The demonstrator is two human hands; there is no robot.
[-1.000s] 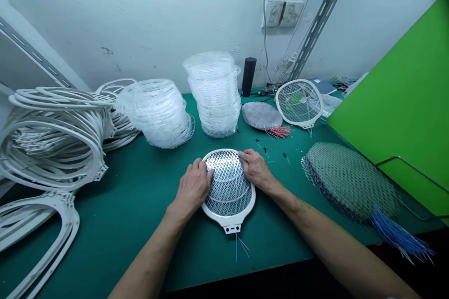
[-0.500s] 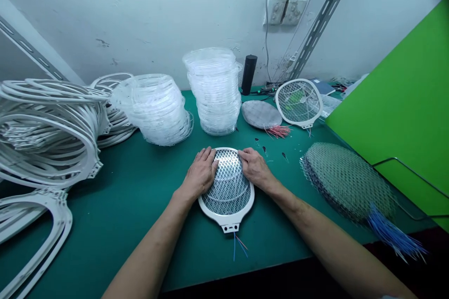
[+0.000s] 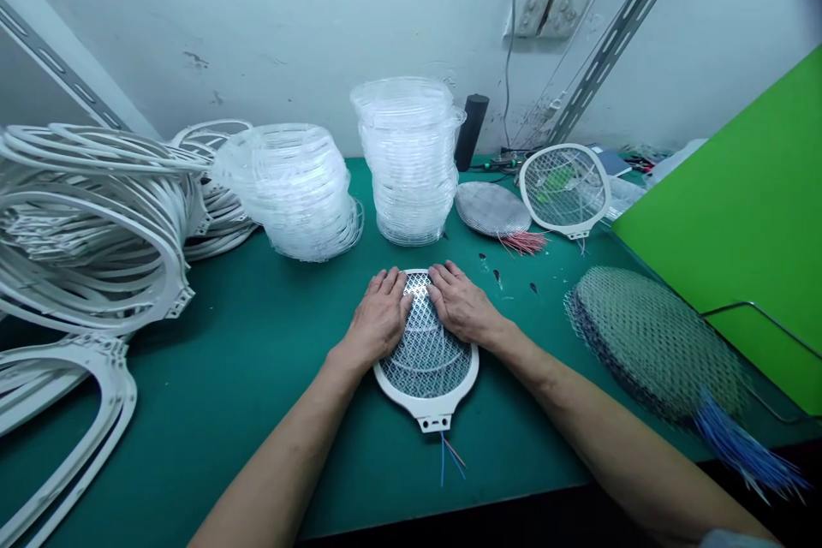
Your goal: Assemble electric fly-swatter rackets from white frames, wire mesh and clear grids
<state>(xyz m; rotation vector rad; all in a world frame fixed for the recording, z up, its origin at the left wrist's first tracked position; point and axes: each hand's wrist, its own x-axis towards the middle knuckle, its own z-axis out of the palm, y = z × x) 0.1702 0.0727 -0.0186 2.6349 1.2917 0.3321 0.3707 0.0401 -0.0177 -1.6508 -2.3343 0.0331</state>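
Observation:
A white oval racket frame (image 3: 427,404) with metal mesh lies flat on the green table, its narrow end towards me. Thin blue and red wires (image 3: 449,455) stick out below that end. My left hand (image 3: 380,314) rests palm down over the frame's upper left rim, fingers pointing away and the thumb on the mesh. On the upper right rim lies my right hand (image 3: 463,306), its fingers extended flat over rim and mesh. Both hands press on the frame without wrapping round it.
White frames (image 3: 96,223) are piled at the left. Two clear ring stacks (image 3: 408,163) stand at the back. Behind right are grey mesh discs (image 3: 493,208), a black cylinder (image 3: 472,133) and another meshed frame (image 3: 523,188). A mesh pile (image 3: 661,334) with blue wires lies right, beside a green panel (image 3: 758,231).
My right hand has flattened and moved inwards over the rim and mesh. My left hand has stayed nearly in place on the frame. The whole view has shifted slightly.

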